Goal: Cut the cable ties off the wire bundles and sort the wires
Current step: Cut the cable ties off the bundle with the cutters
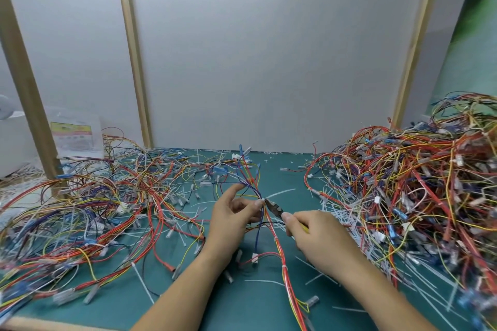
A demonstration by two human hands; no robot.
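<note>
Wire bundles dominate a green desk (242, 303): an uncut heap (419, 196) at right, loosened wires (88, 212) at left. Between them, the left hand (231, 219) pinches one bundle (259, 196) at its tie while the right hand (317, 236), closed around cutters (274, 207), sets the tip there. Cutting appears underway; next, a clean snip sparing insulation. A bagged label (72, 133) is unreadable.

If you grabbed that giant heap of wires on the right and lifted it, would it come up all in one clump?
Probably mostly in one clump: the big wire heap is thin looped strands woven through each other, so they would likely snag. It would likely sag and dangle rather than hold its shape. Loose ends would probably trail off it.
</note>
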